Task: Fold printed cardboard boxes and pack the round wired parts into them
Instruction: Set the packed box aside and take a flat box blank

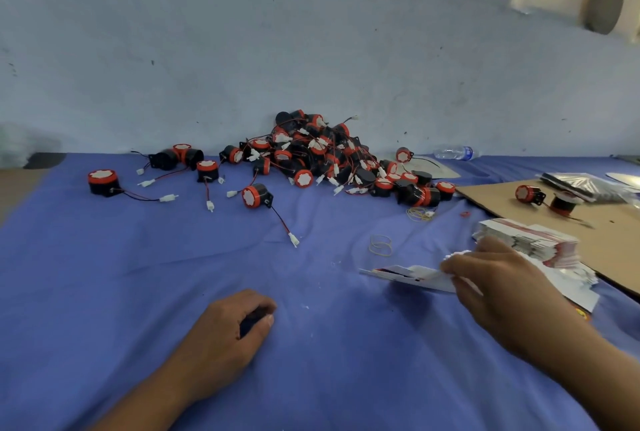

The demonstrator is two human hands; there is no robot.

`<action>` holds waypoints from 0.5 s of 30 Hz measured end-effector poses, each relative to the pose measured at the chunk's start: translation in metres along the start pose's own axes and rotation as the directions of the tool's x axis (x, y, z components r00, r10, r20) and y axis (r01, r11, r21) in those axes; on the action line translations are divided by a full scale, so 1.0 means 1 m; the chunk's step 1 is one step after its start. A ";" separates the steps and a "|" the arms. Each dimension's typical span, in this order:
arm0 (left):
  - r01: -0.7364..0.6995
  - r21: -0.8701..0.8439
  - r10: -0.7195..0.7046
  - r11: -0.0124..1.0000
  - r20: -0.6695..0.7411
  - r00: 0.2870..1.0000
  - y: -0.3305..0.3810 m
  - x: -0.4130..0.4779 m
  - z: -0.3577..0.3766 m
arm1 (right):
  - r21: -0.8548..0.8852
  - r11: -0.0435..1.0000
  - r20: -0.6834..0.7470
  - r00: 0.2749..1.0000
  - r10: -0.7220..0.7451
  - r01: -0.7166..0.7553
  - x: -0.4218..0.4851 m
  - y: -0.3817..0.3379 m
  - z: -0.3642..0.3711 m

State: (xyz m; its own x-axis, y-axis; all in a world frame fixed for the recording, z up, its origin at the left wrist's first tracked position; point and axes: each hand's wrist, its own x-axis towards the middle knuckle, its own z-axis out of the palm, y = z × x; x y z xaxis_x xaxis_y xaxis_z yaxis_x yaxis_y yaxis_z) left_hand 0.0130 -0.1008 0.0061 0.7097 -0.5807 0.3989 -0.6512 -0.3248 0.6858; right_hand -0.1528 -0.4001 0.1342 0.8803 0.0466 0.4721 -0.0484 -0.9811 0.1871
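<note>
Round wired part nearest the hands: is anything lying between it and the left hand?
Nothing visible: only bare blue cloth separates the left hand, curled round a dark thing, from that round wired part.

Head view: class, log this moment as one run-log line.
step: box pickup | right hand: pinches flat box by stack | left hand: grips dark part | parts pile: untouched

The left hand [239, 323] curls over something dark, unidentifiable. The right hand [495, 285] and the flat box [412, 276] it pinches are blurred; print on the box stack [526, 243] is unreadable.
</note>
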 end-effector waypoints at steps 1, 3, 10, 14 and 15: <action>0.007 -0.021 -0.008 1.000 -0.003 1.000 0.000 0.000 0.000 | 0.031 0.998 0.027 0.998 -0.050 0.050 0.000 -0.003 -0.001; 0.012 -0.077 -0.013 0.997 -0.010 1.000 0.003 -0.001 0.000 | 0.124 0.978 0.032 0.985 -0.172 0.167 -0.001 -0.020 0.004; 0.188 -0.160 -0.192 0.969 -0.011 0.981 0.001 0.004 -0.002 | 0.339 0.823 -0.157 0.890 -0.429 0.456 -0.007 -0.101 0.074; 0.319 -0.224 -0.326 0.921 0.005 0.945 -0.004 0.008 -0.007 | 0.512 0.762 -0.212 0.918 -0.335 0.397 -0.005 -0.105 0.098; 0.322 -0.231 -0.332 0.918 -0.007 0.943 -0.005 0.009 -0.007 | 0.530 0.757 -0.234 0.924 -0.301 0.381 -0.005 -0.105 0.101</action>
State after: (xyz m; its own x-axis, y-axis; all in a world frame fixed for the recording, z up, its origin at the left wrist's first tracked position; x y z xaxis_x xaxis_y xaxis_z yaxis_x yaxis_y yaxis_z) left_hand 0.0249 -0.0993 0.0107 0.8877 -0.4343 0.1528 -0.3078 -0.3130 0.8985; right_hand -0.1042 -0.3163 0.0253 0.7177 0.3822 0.5821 0.5490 -0.8248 -0.1354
